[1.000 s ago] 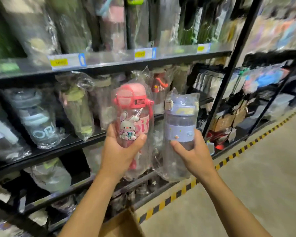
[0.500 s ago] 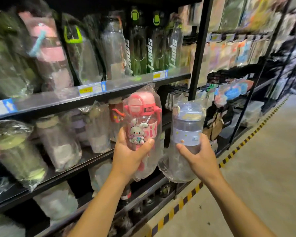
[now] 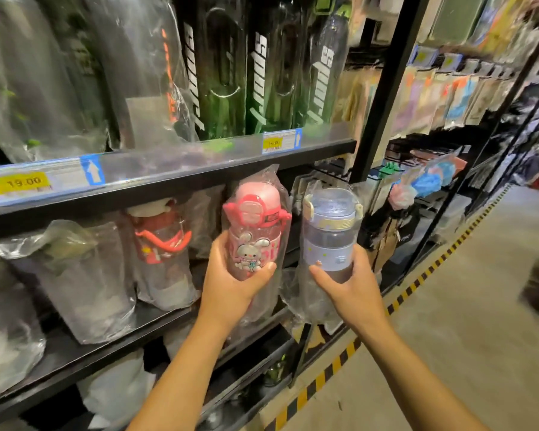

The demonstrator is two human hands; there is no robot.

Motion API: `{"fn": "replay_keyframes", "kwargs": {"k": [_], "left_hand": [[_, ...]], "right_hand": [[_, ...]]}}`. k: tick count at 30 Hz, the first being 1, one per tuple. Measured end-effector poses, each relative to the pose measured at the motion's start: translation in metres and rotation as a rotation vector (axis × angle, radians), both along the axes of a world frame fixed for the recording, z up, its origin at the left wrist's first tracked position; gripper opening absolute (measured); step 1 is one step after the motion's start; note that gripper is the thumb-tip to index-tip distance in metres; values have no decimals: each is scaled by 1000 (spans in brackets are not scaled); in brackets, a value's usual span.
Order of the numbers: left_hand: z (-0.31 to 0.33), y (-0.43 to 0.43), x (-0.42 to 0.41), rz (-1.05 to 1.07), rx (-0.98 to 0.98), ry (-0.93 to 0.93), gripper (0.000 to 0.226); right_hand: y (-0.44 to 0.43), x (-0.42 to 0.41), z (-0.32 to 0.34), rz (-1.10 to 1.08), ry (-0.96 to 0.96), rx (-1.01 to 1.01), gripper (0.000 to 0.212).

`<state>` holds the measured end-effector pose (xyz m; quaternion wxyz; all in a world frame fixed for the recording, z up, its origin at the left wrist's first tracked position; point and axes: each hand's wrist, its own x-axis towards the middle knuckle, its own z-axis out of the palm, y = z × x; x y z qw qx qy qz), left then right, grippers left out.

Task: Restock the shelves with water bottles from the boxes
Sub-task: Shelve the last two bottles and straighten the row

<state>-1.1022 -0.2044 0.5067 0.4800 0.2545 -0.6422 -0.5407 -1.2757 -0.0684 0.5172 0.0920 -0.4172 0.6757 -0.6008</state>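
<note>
My left hand grips a pink-lidded water bottle with a bunny picture, wrapped in clear plastic. My right hand grips a pale blue-lidded water bottle, also in a clear bag. Both bottles are upright, side by side, held in front of the middle shelf at its right end. On that shelf stand a bagged red-lidded bottle and other bagged bottles. No box is in view.
The upper shelf carries tall dark "Sport" bottles and yellow price tags. A black upright post bounds the bay on the right. Hanging packets fill the neighbouring bay. A yellow-black stripe edges the concrete aisle floor.
The view has tilted up and come closer to the shelves. Both hands have kept their bottles and carried them up and in toward the right end of the middle shelf.
</note>
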Motion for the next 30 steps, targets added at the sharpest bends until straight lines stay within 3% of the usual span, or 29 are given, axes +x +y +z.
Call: {"fn": "replay_keyframes", "kwargs": {"k": [4, 10, 22, 30], "left_hand": [[-19, -35, -34, 14, 10, -31, 82], [-33, -68, -56, 59, -1, -66, 76], [-56, -102, -93, 469, 114, -334, 62], [-52, -105, -109, 593, 176, -482, 63]], "right_hand": [[-43, -37, -15, 24, -7, -9, 63], [-95, -79, -36, 100, 8, 33, 53], [-177, -145, -59, 308, -2, 36, 70], [-199, -165, -64, 399, -54, 54, 73]]}}
